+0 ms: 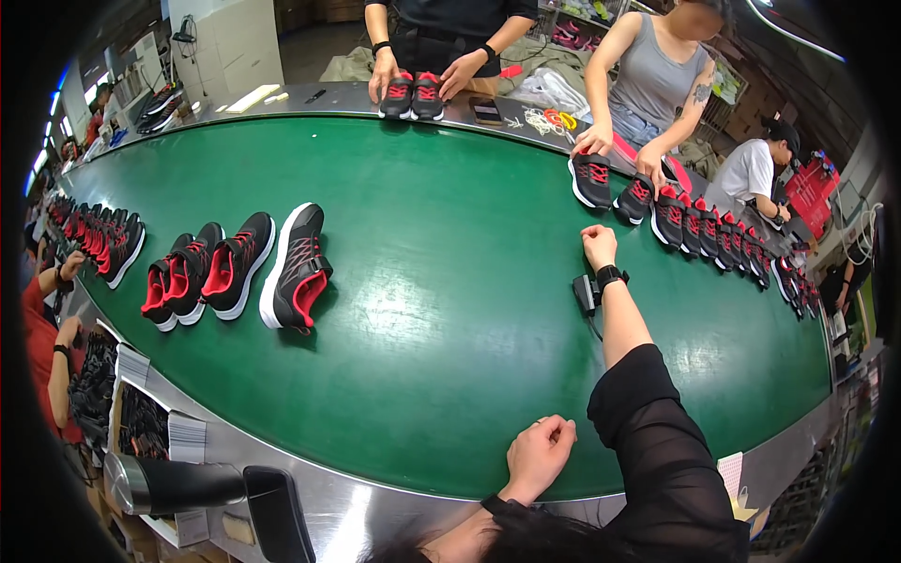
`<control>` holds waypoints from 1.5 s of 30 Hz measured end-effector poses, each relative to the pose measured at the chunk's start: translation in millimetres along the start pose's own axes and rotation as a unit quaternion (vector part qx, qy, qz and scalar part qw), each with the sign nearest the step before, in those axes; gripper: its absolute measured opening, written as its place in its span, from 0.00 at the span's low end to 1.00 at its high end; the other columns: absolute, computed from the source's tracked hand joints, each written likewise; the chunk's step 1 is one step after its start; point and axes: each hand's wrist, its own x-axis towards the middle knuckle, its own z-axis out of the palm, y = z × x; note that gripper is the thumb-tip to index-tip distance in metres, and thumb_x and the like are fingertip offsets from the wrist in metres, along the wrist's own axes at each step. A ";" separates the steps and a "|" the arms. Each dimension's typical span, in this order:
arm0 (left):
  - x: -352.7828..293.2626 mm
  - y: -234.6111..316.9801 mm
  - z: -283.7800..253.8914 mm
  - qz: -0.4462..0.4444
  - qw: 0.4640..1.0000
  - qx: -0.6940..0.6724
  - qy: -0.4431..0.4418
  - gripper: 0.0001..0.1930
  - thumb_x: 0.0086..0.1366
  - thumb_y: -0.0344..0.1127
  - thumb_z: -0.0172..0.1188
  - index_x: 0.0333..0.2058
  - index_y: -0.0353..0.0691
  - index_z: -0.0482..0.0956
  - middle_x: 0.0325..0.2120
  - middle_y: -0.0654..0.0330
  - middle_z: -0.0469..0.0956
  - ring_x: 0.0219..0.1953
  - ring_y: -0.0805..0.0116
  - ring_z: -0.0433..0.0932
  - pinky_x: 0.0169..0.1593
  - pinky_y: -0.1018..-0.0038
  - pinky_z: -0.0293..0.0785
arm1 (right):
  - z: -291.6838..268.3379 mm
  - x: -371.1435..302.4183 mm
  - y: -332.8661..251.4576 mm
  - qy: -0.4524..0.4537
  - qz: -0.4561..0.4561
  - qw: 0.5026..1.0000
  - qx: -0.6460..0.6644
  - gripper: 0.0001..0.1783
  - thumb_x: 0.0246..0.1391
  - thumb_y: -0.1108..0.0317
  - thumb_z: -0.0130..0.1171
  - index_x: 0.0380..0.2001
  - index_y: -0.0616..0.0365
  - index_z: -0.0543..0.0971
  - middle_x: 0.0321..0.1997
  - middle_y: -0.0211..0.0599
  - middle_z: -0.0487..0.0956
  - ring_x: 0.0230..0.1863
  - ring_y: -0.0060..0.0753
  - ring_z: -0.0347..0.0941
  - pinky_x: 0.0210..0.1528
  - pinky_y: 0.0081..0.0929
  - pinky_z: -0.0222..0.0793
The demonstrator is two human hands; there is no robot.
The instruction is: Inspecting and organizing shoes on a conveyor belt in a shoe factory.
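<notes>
Sneakers (297, 267), black with red linings, rest toward the left of the green surface (441, 375), well apart from the hands I watch remotely. Nearest me, the left hand (542, 457) is loosely closed; farther out, the right hand (599, 246) is curled too, nothing visible in either. I'd judge these shoes light, with bendy uppers and springy soles, so I'd take hold round the heel or midfoot. Beyond the right hand, a co-worker's hands (593, 139) touch two more shoes (591, 181); at the far edge, another person's hands (462, 75) hold a pair (397, 98).
</notes>
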 end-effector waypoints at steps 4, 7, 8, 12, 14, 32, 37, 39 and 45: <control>-0.7 -3.0 3.3 0.013 1.000 -0.008 0.006 0.15 0.62 0.44 0.52 0.23 0.41 0.77 0.17 0.64 0.75 0.18 0.73 0.73 0.25 0.76 0.66 | 2.8 -1.6 -2.2 0.007 -0.015 1.000 -0.009 0.06 0.45 0.71 0.56 0.28 0.54 0.81 0.34 0.42 0.75 0.39 0.39 0.72 0.44 0.31 0.68; -0.2 -2.7 6.2 -0.004 1.000 -0.027 -0.001 0.15 0.61 0.45 0.52 0.23 0.42 0.76 0.19 0.62 0.74 0.21 0.62 0.74 0.25 0.69 0.66 | 2.7 -4.0 -0.1 0.023 0.022 0.999 0.043 0.06 0.45 0.72 0.55 0.27 0.55 0.80 0.35 0.41 0.75 0.39 0.37 0.72 0.45 0.30 0.68; 0.7 -3.2 7.9 -0.006 1.000 -0.028 -0.004 0.15 0.61 0.45 0.52 0.23 0.42 0.76 0.19 0.62 0.74 0.21 0.62 0.74 0.25 0.69 0.66 | 1.5 -4.9 2.4 0.023 0.024 0.999 0.040 0.06 0.45 0.72 0.55 0.27 0.55 0.80 0.35 0.41 0.75 0.39 0.37 0.72 0.45 0.30 0.68; -4.1 -1.4 10.0 0.002 0.999 -0.046 -0.007 0.15 0.61 0.45 0.52 0.23 0.41 0.76 0.19 0.62 0.74 0.21 0.63 0.74 0.25 0.69 0.66 | 1.9 -6.9 1.1 0.018 0.002 0.999 0.049 0.07 0.45 0.73 0.54 0.28 0.55 0.80 0.35 0.40 0.74 0.39 0.37 0.72 0.46 0.30 0.68; -4.9 -1.0 10.5 -0.001 0.999 -0.044 -0.008 0.15 0.61 0.45 0.52 0.23 0.41 0.76 0.19 0.61 0.74 0.21 0.63 0.74 0.25 0.69 0.66 | 3.0 -9.2 -1.8 0.016 0.005 0.998 0.056 0.07 0.44 0.73 0.54 0.27 0.56 0.80 0.36 0.40 0.74 0.40 0.37 0.72 0.47 0.30 0.67; -4.6 7.8 13.2 -0.003 1.000 -0.018 0.004 0.14 0.62 0.45 0.53 0.24 0.42 0.78 0.19 0.64 0.75 0.21 0.73 0.73 0.27 0.76 0.66 | 13.9 -3.7 -13.3 0.033 0.100 0.980 0.170 0.18 0.51 0.55 0.60 0.29 0.63 0.81 0.21 0.35 0.78 0.24 0.25 0.73 0.31 0.27 0.68; -5.7 4.9 13.2 0.006 1.000 -0.024 0.014 0.16 0.62 0.46 0.53 0.23 0.42 0.78 0.18 0.64 0.74 0.20 0.72 0.71 0.26 0.76 0.65 | 19.7 -3.3 -15.2 -0.011 0.091 0.956 0.279 0.15 0.52 0.64 0.59 0.36 0.67 0.78 0.30 0.36 0.79 0.24 0.24 0.72 0.30 0.22 0.70; -5.9 6.6 11.5 0.007 1.000 -0.027 0.008 0.16 0.62 0.46 0.53 0.23 0.42 0.78 0.19 0.64 0.74 0.19 0.72 0.71 0.26 0.76 0.65 | 17.8 -1.9 -15.9 -0.030 0.091 0.951 0.294 0.14 0.52 0.68 0.58 0.38 0.68 0.77 0.32 0.36 0.79 0.25 0.24 0.72 0.30 0.21 0.71; -5.4 6.6 12.4 0.010 0.999 -0.033 0.001 0.16 0.62 0.46 0.52 0.23 0.41 0.78 0.19 0.64 0.74 0.19 0.72 0.70 0.26 0.75 0.64 | 15.1 -7.4 -20.6 -0.038 0.099 0.935 0.338 0.13 0.50 0.76 0.52 0.40 0.67 0.77 0.33 0.36 0.78 0.28 0.22 0.71 0.31 0.20 0.71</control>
